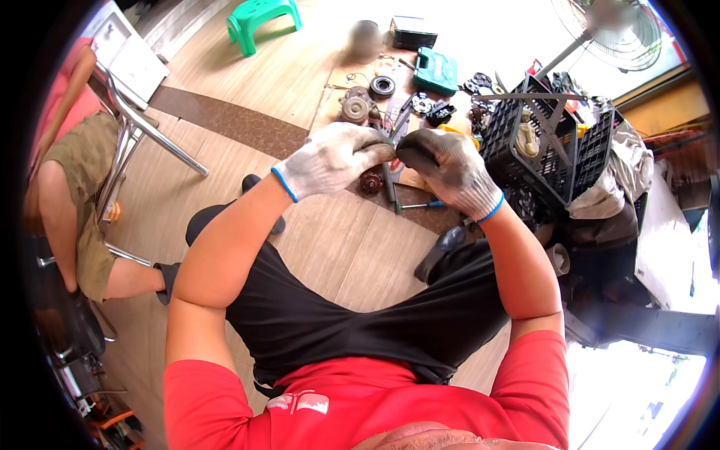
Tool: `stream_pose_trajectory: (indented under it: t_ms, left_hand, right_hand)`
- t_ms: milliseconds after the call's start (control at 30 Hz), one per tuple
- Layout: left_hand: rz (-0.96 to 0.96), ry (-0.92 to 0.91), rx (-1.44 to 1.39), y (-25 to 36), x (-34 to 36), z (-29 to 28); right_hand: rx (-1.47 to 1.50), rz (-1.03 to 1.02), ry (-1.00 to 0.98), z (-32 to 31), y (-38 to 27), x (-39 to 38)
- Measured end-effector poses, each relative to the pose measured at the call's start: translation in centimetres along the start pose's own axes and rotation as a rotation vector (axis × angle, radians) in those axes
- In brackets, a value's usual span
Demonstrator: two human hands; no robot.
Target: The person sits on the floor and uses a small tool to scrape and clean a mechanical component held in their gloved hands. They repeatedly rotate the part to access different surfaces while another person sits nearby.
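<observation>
My left hand (336,160), in a white knit glove with a blue cuff, is closed in a pinch, thumb against fingers. Close by, my right hand (448,166) wears a matching glove with dark, soiled fingertips, and its fingers are pressed together too. The fingertips of both hands nearly meet. Whatever they pinch is too small or hidden to name. Below them on the floor lie a dark red round part (370,181) and a screwdriver (421,205) with a blue-green handle. Beyond my left hand sit a round metal part (355,109) and a black ring (382,86).
A teal tool case (436,71) stands beyond the loose parts. Black plastic crates (517,139) holding assorted items rise at the right, near a standing fan (611,37). A green stool (262,21) is far off. To the left, another person sits beside a metal-framed chair (154,135).
</observation>
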State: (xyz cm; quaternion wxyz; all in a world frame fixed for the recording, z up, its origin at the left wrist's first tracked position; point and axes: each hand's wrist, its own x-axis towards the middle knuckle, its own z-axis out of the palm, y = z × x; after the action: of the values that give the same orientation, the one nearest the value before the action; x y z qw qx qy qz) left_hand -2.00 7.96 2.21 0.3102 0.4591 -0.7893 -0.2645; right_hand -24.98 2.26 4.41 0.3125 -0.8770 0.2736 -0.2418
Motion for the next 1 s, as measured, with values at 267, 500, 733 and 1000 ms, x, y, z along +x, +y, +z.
stream_pose_trajectory:
  t_ms: [267, 500, 733, 1000]
  left_hand:
    - [0.157, 0.029, 0.382, -0.5, -0.4, 1.0]
    - [0.382, 0.189, 0.716, 0.7, 0.7, 0.9]
    - [-0.014, -0.035, 0.094, -0.1, 0.0, 0.3]
    - [0.113, 0.1, 0.332, -0.1, -0.2, 0.9]
  right_hand:
    - [0.016, 0.206, -0.121, 0.2, -0.2, 0.1]
    - [0.619, 0.631, -0.131, 0.6, 1.1, 0.5]
    - [-0.089, 0.013, 0.011, 0.1, -0.4, -0.1]
    - [-0.013, 0.088, 0.031, 0.7, -0.1, -0.1]
